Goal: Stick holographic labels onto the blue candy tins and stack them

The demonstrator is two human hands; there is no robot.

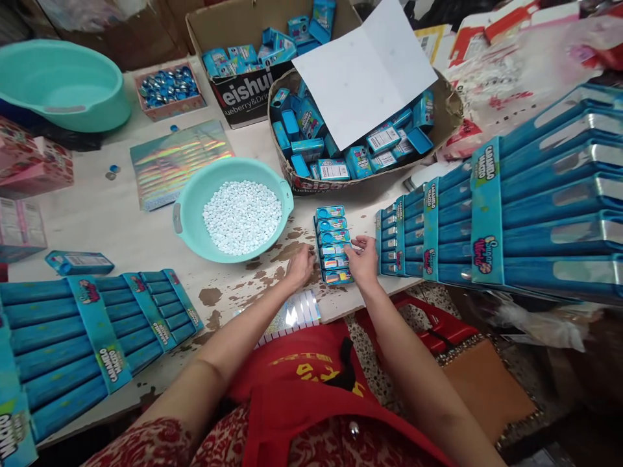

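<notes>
A short row of small blue candy boxes [333,245] lies on the worn table near its front edge. My left hand [300,266] rests against the row's left side with fingers curled on the nearest boxes. On the right side my right hand [363,257] presses the same row, fingers bent around its edge. A stack of holographic cards [298,311] sits just below my left hand. A teal bowl [187,202] full of white candy pellets [242,216] stands to the left of the row.
Banded bundles of blue boxes lie at the right [525,207] and lower left [78,337]. A round cardboard tray [450,113] and a carton [246,94] hold loose blue boxes at the back. A teal basin [63,84], a holographic sheet [175,159] and a box of blue beads [168,87] sit left.
</notes>
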